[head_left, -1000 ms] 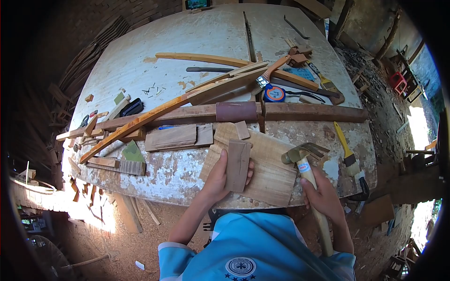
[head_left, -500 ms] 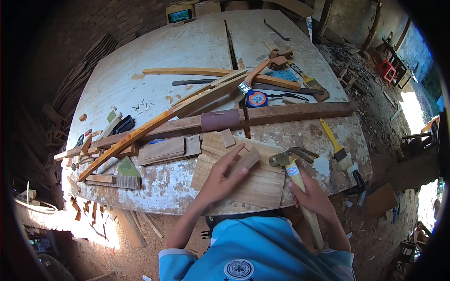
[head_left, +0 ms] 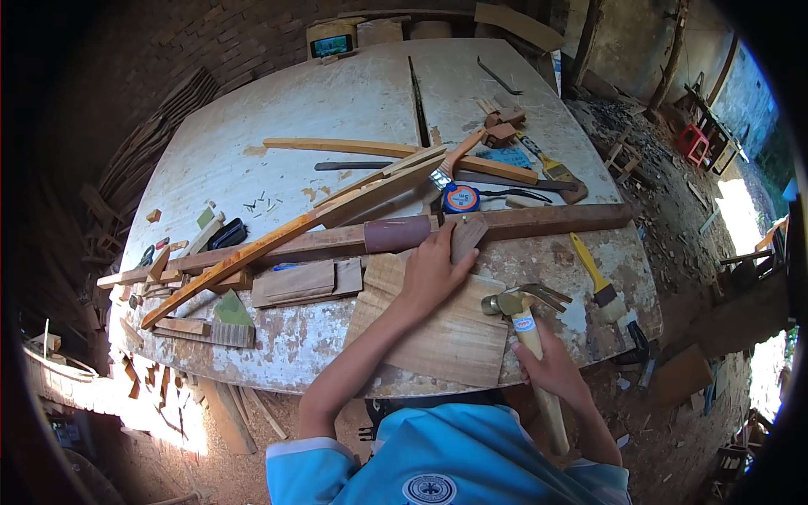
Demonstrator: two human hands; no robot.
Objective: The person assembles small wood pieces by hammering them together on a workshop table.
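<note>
My left hand is closed on a small wood block, whose far end reaches the long dark wooden beam. Below that arm lies a flat wooden board near the table's front edge. In my right hand is a claw hammer, gripped by its pale handle, with its metal head pointing up beside the board's right edge. A roll of brown sandpaper is wrapped around the beam, left of my left hand.
On the worn table lie a blue tape measure, a yellow-handled brush, a slanting wooden strip and thin wood pieces. A phone stands at the far edge. Scraps cover the ground.
My left hand has moved forward with the wood block, from over the flat board to the long beam. The hammer stays in my right hand, slightly lower in view.
</note>
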